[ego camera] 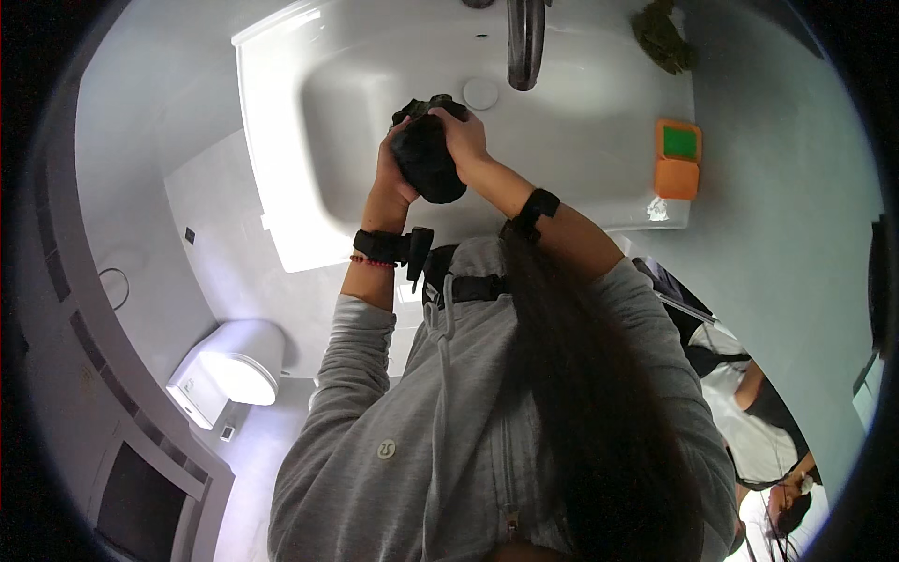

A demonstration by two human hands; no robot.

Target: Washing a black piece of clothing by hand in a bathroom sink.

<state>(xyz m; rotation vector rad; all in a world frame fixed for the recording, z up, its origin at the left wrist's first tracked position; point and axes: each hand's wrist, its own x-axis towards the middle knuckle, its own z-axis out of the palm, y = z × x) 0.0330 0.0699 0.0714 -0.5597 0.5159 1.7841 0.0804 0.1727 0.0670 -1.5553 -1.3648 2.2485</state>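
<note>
Both of my hands hold a dark, nearly black item, possibly a shoe or bundled cloth, over the white washbasin. My left hand grips its left side, fingers partly hidden behind it. On its upper right side, my right hand presses with the thumb near the crumpled top edge. The round white drain cover lies just beyond my right hand. A dark metal faucet reaches over the basin from the far edge, and no water is visible from it.
On the basin's right rim sit an orange soap box with a green insert and a dark green crumpled item. A white toilet stands at the lower left. Another person is at the lower right.
</note>
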